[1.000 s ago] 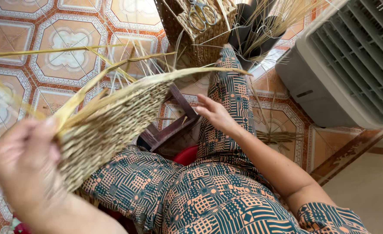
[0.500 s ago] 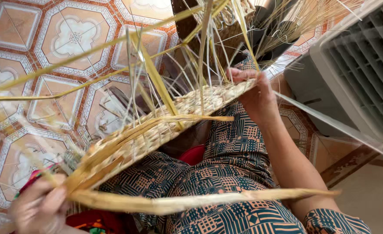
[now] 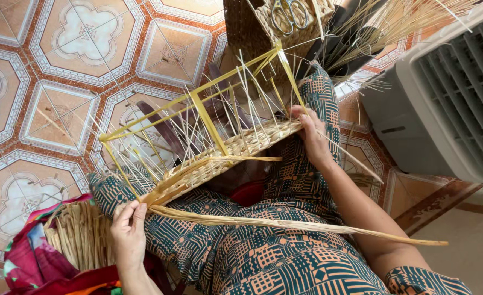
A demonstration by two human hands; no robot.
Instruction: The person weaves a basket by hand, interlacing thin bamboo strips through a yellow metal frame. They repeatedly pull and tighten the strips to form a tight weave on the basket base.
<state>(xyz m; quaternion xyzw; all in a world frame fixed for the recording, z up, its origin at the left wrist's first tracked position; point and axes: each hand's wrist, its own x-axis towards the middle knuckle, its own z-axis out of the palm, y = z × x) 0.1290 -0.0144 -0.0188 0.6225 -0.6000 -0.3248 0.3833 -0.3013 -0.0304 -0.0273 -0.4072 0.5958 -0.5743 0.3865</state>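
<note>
Head view: person is sitting, legs in green-and-orange patterned fabric (image 3: 285,262), holding a half-woven flat straw basket panel on a yellow strip frame (image 3: 225,155) across the lap, above the patterned tiled floor (image 3: 50,76).

Left hand (image 3: 127,232) is gripping the panel's near corner: fingers (image 3: 135,210) clenched around the woven edge, right where a long flat pale straw strip (image 3: 285,223) is leaving the weave. That strip is trailing across the thighs toward the right, free end hanging loose.

Right hand (image 3: 312,136) is holding the far end of the woven band, fingers curled over the edge and clamping it, thumb side on top. Thin unwoven straw stakes (image 3: 236,104) are sticking up from the band inside the frame.

Around it: bundle of straw in a red and multicoloured cloth bag (image 3: 61,246) just beside the left hand; brown woven basket with metal scissors on it (image 3: 274,22) at top; grey slatted fan or cooler unit (image 3: 449,93) at right; dark wooden stool (image 3: 165,128) showing under the panel.

Judgement: looks like a reposition-and-hold step between weaving passes, both hands steadying the panel. Next move likely needs one hand freeing up to take the loose strip and thread it through the stakes while the other is keeping the panel from tilting.
</note>
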